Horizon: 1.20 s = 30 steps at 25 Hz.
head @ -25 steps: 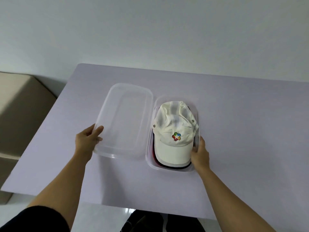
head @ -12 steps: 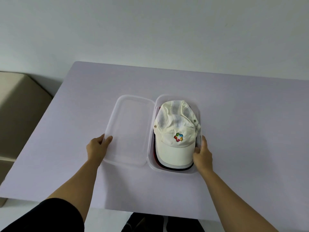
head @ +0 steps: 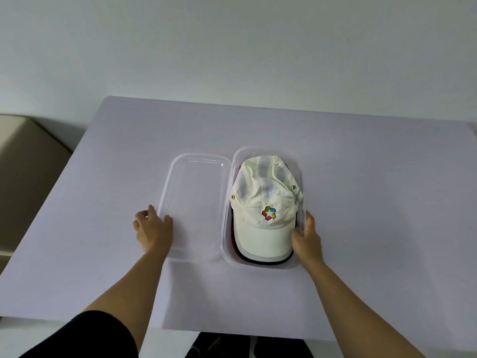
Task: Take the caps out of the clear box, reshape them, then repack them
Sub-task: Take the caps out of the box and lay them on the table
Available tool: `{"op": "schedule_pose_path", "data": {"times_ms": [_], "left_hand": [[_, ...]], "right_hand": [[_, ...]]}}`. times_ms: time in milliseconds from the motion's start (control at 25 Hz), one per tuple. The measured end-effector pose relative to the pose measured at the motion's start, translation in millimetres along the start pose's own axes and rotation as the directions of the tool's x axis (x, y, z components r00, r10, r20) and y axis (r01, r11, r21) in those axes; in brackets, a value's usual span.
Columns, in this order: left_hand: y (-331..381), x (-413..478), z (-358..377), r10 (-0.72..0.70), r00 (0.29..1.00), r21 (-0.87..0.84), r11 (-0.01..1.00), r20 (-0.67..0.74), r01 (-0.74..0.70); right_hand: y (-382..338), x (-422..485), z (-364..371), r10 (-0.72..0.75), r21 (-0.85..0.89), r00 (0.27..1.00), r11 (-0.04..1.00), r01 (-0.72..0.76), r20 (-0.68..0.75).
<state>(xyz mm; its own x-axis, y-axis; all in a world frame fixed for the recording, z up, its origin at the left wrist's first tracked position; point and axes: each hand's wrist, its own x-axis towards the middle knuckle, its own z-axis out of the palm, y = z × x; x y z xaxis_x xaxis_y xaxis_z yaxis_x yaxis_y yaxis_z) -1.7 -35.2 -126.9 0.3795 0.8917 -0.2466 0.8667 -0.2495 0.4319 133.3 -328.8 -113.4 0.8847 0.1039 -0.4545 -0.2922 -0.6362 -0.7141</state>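
A clear box (head: 268, 266) stands open on the table with a stack of caps in it. The top cap is cream white (head: 265, 200) with a multicoloured logo, brim toward me; dark and red brims show beneath it. The clear lid (head: 196, 197) lies flat on the table, touching the box's left side. My left hand (head: 152, 227) rests on the lid's near left rim with loosely bent fingers. My right hand (head: 307, 237) grips the box's right wall near the cream cap's brim.
The box and lid sit mid-table on a pale lilac tabletop (head: 374, 202). A beige cabinet (head: 23, 177) stands beyond the table's left edge. A plain white wall rises behind the far edge.
My left hand has lowered the lid from a tilted position to flat on the table beside the box and loosened its hold. My right hand has stayed on the box.
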Motion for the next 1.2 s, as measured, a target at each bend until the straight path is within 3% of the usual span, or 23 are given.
{"op": "schedule_pose_path", "data": {"times_ms": [120,200,320,400,520,680,800,960,1080,1200], "left_hand": [[48,-19,11,0.156,0.987,-0.237,0.958,-0.044,-0.162],[82,-34,20,0.271,0.963,-0.309,0.915,-0.004,-0.258],[116,-54,36,0.449,0.884,-0.303,0.867,0.131,-0.396],[124,-63,49,0.504,0.84,-0.225,0.858,0.2,-0.461],[125,-62,58,0.468,0.86,-0.148,0.883,0.204,-0.445],[126,-57,51,0.44,0.892,-0.159,0.892,0.1,-0.422],[142,-72,31,0.473,0.878,-0.334,0.817,-0.075,-0.469],[199,-101,2,0.451,0.875,-0.546,0.695,-0.176,-0.468],[252,-118,11,0.535,0.831,-0.581,0.632,-0.151,-0.513],[301,-131,47,0.665,0.745,-0.549,0.607,-0.045,-0.574]], "right_hand": [[-11,4,-6,-0.107,0.03,0.971,0.993,0.116,-0.216],[-26,12,-11,-0.269,-0.086,0.901,0.963,0.255,-0.339],[-43,26,-8,-0.433,-0.302,0.877,0.881,0.363,-0.21],[-48,34,-3,-0.417,-0.387,0.901,0.855,0.346,-0.116],[-47,36,4,-0.437,-0.343,0.884,0.866,0.364,-0.164],[-47,24,10,-0.594,-0.099,0.783,0.804,0.586,-0.186],[-61,11,4,-0.556,0.045,0.784,0.807,0.589,-0.275],[-89,13,-34,-0.53,0.14,0.684,0.731,0.668,-0.501],[-87,36,-81,-0.468,0.133,0.611,0.714,0.687,-0.639],[-61,71,-130,-0.394,0.111,0.618,0.778,0.618,-0.68]]}}
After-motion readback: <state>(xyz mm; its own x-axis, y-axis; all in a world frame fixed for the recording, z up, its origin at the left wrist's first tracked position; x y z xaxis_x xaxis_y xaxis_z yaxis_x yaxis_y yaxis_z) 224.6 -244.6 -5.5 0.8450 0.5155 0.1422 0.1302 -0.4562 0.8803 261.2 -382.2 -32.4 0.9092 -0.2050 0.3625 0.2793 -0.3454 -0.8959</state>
